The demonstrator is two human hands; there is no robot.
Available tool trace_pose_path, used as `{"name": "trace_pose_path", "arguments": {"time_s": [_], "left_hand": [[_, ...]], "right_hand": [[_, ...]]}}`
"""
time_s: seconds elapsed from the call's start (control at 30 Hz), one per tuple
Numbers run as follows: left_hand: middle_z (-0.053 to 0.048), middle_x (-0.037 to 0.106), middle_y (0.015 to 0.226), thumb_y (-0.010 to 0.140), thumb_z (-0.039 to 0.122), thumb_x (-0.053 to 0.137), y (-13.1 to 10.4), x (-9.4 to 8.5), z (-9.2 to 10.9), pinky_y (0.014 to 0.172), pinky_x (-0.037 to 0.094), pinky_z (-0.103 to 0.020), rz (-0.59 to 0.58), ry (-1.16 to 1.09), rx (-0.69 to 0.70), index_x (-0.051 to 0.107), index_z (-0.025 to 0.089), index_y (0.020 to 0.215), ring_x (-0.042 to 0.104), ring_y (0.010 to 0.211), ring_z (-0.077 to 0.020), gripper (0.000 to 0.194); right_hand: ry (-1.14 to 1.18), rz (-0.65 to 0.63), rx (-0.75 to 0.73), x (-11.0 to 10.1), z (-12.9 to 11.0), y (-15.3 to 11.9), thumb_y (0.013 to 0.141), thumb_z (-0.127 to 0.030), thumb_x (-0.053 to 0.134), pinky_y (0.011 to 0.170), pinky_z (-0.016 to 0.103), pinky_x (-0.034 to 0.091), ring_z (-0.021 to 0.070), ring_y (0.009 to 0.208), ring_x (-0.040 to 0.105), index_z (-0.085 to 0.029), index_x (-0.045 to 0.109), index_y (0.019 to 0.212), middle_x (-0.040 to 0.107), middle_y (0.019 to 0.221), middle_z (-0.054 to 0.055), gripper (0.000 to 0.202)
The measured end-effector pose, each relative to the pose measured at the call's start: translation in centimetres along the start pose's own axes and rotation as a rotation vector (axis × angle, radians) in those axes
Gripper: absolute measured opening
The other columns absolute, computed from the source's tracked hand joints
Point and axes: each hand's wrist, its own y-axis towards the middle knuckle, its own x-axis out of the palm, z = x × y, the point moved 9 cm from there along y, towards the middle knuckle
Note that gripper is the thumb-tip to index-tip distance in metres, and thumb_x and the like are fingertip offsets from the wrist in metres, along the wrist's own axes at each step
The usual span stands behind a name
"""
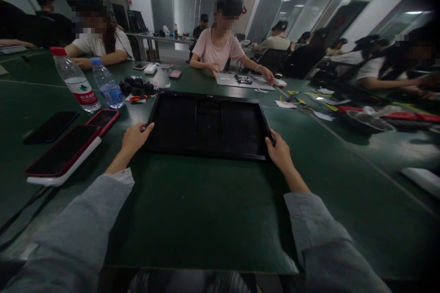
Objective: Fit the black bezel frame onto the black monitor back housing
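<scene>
A wide black rectangular frame (172, 123) with a raised rim lies on the green table (206, 210) in front of me. My left hand (136, 137) grips its left edge, thumb on top of the rim. On the opposite side my right hand (279, 149) is closed round the right edge, near the front corner. Two upright lines and a darker part show in the middle of the black surface. The fingers under the rim are hidden.
Left of the frame are two water bottles (80, 89), phones (65, 151) on a white block, and orange-handled pliers (138, 99). Across the table a person (220, 48) handles a flat panel (237, 80). Cables (309, 100) and a bowl (369, 121) lie at right.
</scene>
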Motion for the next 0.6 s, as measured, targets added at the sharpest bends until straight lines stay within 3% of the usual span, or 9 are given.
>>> {"name": "trace_pose_path", "arguments": {"time_s": [0.3,0.5,0.6], "left_hand": [[-0.022,0.076,0.132,0.102,0.063,0.052,-0.3,1.0,0.4,0.103,0.053,-0.047,-0.051,-0.030,0.050,0.071,0.013,0.138,0.072,0.120,-0.0374,0.065],[-0.021,0.077,0.129,0.100,0.056,0.058,0.8,1.5,-0.3,0.103,0.054,-0.042,-0.069,-0.137,0.023,0.071,0.013,0.130,0.072,0.119,-0.0327,0.054],[-0.018,0.078,0.120,0.093,0.060,0.065,1.3,1.4,-1.2,0.096,0.057,-0.040,-0.085,-0.226,-0.062,0.070,0.015,0.119,0.074,0.110,-0.0317,0.052]], "right_hand": [[-0.010,0.001,0.017,0.1,-0.6,-0.2,0.095,-0.048,0.051,0.117,0.063,0.047,0.0403,0.126,0.068,-0.013,0.064,0.146,0.072,0.137,0.023,0.063],[0.122,-0.004,0.086,0.1,-0.2,-0.1,0.091,-0.053,0.064,0.116,0.059,0.050,0.0369,0.122,0.070,-0.019,0.067,0.142,0.076,0.122,0.017,0.061],[0.145,-0.051,0.082,-0.3,0.2,0.3,0.088,-0.053,0.068,0.107,0.059,0.056,0.0342,0.104,0.075,-0.019,0.068,0.139,0.077,0.101,0.013,0.061]]}}
